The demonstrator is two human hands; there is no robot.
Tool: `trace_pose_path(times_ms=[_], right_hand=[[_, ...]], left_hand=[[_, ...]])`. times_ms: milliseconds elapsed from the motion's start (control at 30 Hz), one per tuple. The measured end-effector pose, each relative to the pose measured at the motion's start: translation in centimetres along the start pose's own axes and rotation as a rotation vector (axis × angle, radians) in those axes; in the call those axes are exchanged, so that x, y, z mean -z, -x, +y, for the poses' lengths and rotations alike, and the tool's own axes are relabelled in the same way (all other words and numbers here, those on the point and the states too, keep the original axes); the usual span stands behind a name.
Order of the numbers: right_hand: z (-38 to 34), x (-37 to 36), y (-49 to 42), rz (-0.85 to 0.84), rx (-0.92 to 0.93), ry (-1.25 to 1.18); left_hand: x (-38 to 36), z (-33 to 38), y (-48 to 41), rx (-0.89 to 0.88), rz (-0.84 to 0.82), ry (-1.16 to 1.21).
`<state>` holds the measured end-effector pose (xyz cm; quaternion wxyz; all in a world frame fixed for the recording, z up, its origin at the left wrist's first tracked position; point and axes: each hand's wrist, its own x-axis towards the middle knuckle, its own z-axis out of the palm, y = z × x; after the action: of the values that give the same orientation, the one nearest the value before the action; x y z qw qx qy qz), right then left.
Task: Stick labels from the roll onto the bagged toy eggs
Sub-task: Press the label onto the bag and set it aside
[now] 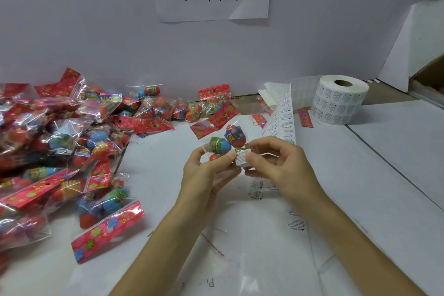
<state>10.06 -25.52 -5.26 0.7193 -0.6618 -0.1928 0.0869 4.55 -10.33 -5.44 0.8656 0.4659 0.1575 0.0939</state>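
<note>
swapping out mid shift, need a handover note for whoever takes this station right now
Left hand grips a bag of toy eggs.
Right hand pinches a white warning label against that bag; it looks not yet pressed flat.
Label roll stands at the far right of the table, its strip trailing toward the hands.
Pile of bagged eggs lies on the left; whether they carry labels cannot be told.
Left to do: smooth this label down, set the bag aside, take the next.

Red flowered bag headers (108, 230), white label roll (337, 101)
</note>
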Motion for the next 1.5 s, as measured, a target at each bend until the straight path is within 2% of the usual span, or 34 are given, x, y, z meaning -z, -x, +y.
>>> trace_pose_path(times_ms=[200,333,433,600,1067,1233,1333,1400,1500], right_hand=[[0.1,0.0,0.1,-0.072,0.048,0.102],[-0.2,0.6,-0.2,-0.025,-0.051,0.064],[-0.4,0.6,-0.4,-0.031,-0.033,0.043],[-0.4,0.9,-0.5,-0.017,-0.014,0.028],[-0.1,1.5,-0.7,0.032,-0.033,0.061],[0.0,1.4,-0.8,0.099,-0.051,-0.002],[-0.2,1.7,-1.0,0.152,-0.019,-0.083],[-0.4,2.2,-1.1,0.104,0.024,-0.128],[-0.6,2.7,-1.1,-0.075,0.070,-0.114]], left_hand=[[0.7,0.2,-0.3,0.081,-0.020,0.026],[0.4,0.1,-0.3,-0.095,0.025,-0.273],[0.0,-0.1,0.0,-0.173,-0.022,-0.412],[-0.3,0.1,0.7,-0.121,-0.144,-0.423],[0.0,-0.1,0.5,-0.141,-0.137,-0.501],[0.0,-0.4,0.5,-0.076,-0.152,-0.432],[-0.4,-0.1,0.5,0.045,-0.107,-0.353],[-0.5,0.2,0.5,0.161,-0.068,-0.238],[-0.4,0.6,0.4,0.256,-0.102,-0.133]])
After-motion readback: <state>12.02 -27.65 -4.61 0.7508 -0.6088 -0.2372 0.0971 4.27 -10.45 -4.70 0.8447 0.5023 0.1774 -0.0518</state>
